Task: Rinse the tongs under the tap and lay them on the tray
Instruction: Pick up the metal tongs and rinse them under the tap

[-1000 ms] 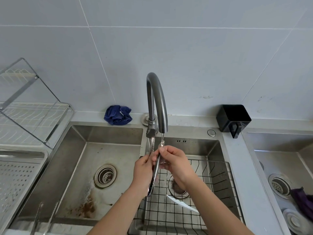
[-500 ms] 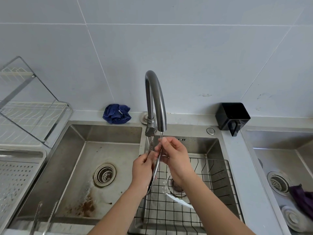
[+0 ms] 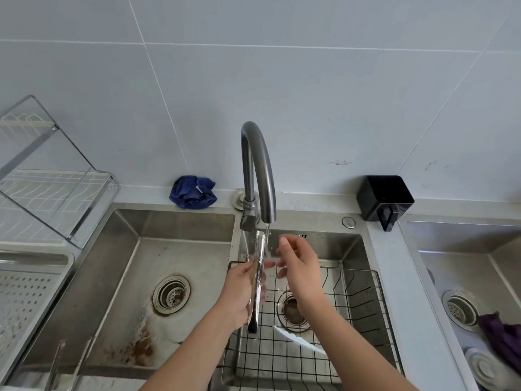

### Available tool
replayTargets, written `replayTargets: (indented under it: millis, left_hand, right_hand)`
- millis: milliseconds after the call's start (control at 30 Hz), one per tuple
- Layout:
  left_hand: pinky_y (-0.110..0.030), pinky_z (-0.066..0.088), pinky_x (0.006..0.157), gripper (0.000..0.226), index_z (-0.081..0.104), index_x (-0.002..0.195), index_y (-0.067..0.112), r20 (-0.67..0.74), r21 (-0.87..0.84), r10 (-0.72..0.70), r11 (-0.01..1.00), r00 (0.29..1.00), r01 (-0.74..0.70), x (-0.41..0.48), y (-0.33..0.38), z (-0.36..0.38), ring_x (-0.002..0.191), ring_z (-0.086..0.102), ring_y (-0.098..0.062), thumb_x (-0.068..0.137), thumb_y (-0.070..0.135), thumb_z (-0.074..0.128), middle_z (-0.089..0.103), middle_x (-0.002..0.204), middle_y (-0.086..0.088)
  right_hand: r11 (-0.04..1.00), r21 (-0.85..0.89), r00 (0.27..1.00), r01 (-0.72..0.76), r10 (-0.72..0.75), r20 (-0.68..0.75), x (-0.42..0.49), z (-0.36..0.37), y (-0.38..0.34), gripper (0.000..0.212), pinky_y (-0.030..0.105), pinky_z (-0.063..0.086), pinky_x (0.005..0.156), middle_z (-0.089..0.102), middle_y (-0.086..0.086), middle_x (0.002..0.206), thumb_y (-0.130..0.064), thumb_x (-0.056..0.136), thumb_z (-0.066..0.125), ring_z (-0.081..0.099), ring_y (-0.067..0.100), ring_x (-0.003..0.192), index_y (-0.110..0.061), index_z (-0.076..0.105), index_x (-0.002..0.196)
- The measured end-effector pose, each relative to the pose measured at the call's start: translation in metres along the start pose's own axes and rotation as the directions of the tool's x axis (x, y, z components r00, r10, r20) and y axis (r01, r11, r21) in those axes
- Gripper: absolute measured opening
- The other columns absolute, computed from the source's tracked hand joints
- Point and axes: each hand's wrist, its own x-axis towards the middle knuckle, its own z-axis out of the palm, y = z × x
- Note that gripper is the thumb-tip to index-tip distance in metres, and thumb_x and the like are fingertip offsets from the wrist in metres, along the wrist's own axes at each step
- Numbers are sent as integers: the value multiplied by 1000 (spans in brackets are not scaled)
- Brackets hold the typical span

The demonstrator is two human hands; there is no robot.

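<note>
Metal tongs [image 3: 258,266] stand nearly upright under the curved grey tap [image 3: 258,170], with a thin stream of water running onto their serrated tips. My left hand [image 3: 239,292] grips the tongs around the middle. My right hand [image 3: 300,266] hovers just to the right of them, fingers apart and blurred, apart from the metal. The perforated white tray [image 3: 25,294] lies at the far left beside the sinks.
A black wire basket [image 3: 352,311] with a white item sits in the middle sink. A second pair of tongs [image 3: 67,359] rests on the left sink's front edge. Blue cloth [image 3: 193,191], black holder [image 3: 384,197], dish rack [image 3: 53,187], right sink [image 3: 462,277] with purple cloth.
My right hand has let go of the tongs' tips and moved off to the right with its fingers spread. My left hand still holds the tongs under the stream.
</note>
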Motion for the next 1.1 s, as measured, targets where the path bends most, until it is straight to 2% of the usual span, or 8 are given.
replayTargets:
  millis: [67,167,300,467,767,967,1033,1100]
  left_hand:
    - [-26,34,41,31,75,106,2,42,-23,-29,999,999,30,-2,0,0,44,41,-15,105,12,46,51,62,-5]
    - [-25,29,42,30,65,117,-4,74,-33,-62,997,995,64,-7,0,-1,43,38,-15,106,15,46,51,62,-5]
    - [-25,30,41,28,73,104,4,43,19,-32,999,999,31,-12,4,-4,43,37,-15,105,15,47,49,61,-6]
    - [-24,32,38,25,67,101,-4,-12,73,-32,997,999,33,-15,4,-14,40,37,-16,104,12,48,48,58,-7]
    - [-23,29,40,29,73,102,2,27,89,-94,992,995,92,-22,-8,-22,39,37,-15,103,14,46,48,59,-7]
    - [-28,37,45,59,62,125,14,257,86,-42,996,965,20,-31,-9,-31,56,50,-18,88,60,65,63,79,-6]
    - [-28,37,44,49,62,121,29,244,246,27,965,969,-89,-32,-9,-31,56,47,-16,77,41,82,61,81,-1]
    - [-26,35,41,42,67,109,35,148,300,65,948,987,-107,-29,-10,-31,52,44,-15,73,16,76,59,78,-1]
  right_hand:
    - [996,-83,999,-28,31,41,12,0,-5,24,28,53,54,73,4,93,-37,105,54,65,16,68,-21,72,107]
    - [991,-127,991,-36,52,124,23,7,-13,48,27,51,51,66,1,72,-45,105,51,58,13,60,-6,73,90]
    - [997,-58,989,-46,54,138,23,22,-16,52,27,54,53,50,0,57,-44,104,54,50,14,52,-13,55,63]
    - [995,-6,985,-99,98,142,16,32,-5,37,25,53,56,58,13,68,-22,99,63,57,19,60,12,61,83]
    - [982,62,975,-178,167,148,9,30,0,24,25,50,46,58,11,70,-21,100,62,53,19,59,-6,72,84]
    - [989,-114,995,-95,92,-27,7,25,6,28,28,49,51,62,10,59,-15,97,62,55,15,55,-12,72,70]
    - [989,-105,994,-102,97,-49,3,27,7,24,33,47,56,67,20,71,-13,96,58,55,16,60,-5,72,78]
    - [990,-41,990,-139,139,11,-4,31,8,22,32,46,57,68,24,76,-11,95,54,55,17,63,-3,70,83]
